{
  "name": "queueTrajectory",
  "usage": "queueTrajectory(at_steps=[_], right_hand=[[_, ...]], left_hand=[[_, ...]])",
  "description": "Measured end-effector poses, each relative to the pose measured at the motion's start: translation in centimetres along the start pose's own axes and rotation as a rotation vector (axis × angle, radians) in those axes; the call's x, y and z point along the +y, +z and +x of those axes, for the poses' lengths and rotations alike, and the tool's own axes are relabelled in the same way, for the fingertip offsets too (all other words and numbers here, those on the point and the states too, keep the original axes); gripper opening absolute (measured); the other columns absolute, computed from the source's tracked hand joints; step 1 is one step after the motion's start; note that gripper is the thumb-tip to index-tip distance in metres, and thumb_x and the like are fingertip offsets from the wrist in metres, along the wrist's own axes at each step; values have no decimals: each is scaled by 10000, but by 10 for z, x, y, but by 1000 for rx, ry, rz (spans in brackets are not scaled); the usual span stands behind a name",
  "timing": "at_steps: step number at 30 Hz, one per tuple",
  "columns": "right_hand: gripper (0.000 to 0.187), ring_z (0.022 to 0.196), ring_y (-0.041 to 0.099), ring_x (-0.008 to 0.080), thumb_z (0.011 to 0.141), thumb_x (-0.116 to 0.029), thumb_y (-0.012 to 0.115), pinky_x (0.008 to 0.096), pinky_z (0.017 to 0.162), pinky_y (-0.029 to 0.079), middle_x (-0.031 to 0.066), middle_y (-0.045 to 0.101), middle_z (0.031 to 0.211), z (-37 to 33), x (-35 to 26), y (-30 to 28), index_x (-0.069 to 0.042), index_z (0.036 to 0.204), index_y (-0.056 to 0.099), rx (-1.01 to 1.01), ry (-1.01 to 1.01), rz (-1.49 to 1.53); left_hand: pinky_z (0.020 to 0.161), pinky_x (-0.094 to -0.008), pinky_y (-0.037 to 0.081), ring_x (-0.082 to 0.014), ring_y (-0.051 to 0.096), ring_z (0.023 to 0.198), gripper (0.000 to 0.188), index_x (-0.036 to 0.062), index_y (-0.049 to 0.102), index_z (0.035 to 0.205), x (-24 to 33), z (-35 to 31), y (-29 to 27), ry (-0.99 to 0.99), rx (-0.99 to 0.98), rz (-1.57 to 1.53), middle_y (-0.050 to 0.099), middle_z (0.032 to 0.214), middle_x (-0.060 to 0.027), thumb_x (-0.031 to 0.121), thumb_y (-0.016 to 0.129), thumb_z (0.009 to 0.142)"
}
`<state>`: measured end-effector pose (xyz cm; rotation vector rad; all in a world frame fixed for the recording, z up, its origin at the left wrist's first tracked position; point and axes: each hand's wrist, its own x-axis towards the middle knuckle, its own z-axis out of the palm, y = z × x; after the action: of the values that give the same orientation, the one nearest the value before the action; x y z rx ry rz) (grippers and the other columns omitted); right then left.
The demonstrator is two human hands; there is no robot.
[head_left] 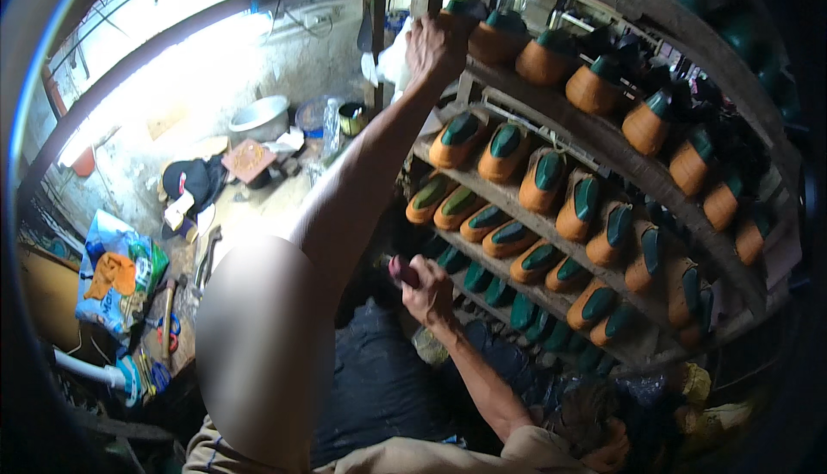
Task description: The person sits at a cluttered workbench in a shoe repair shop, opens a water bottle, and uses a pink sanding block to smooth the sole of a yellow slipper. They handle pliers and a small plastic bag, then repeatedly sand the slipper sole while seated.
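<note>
Head view shows the right hand (428, 295) wrapped round a red thing (402, 271), and the left hand (435, 50), whose grip I cannot tell, up near a shoe (498, 41) on its right, which a bump could knock off the shelf (534, 105).
</note>
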<state>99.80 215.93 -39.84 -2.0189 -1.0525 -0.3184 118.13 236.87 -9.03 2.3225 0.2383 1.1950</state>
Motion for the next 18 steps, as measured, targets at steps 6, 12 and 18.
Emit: queueTrajectory(at_steps=[6, 12, 18], right_hand=[[211, 869, 701, 419, 941, -137, 772, 530, 772, 567, 168, 666, 867, 6, -2, 15, -77, 975, 573, 43, -16, 130], [196, 774, 642, 383, 948, -135, 771, 497, 758, 511, 144, 632, 836, 14, -24, 7, -78, 908, 587, 146, -191, 246], [374, 643, 530, 131, 1158, -278, 642, 321, 677, 508, -22, 465, 712, 76, -42, -6, -127, 848, 498, 409, 335, 1181]], left_hand=[[1113, -558, 481, -447, 610, 1310, 531, 51, 736, 1238, 27, 6, 44, -70, 219, -2, 711, 1277, -258, 465, 740, 905], [1030, -484, 617, -382, 762, 1220, 700, 37, 817, 1170, 20, 69, 38, -245, -36, -35, 779, 1299, -239, 678, 752, 896], [1060, -523, 609, -306, 744, 1264, 636, 89, 684, 1426, -7, 48, 4, -340, 55, -375, 752, 1356, -196, 584, 696, 1027]])
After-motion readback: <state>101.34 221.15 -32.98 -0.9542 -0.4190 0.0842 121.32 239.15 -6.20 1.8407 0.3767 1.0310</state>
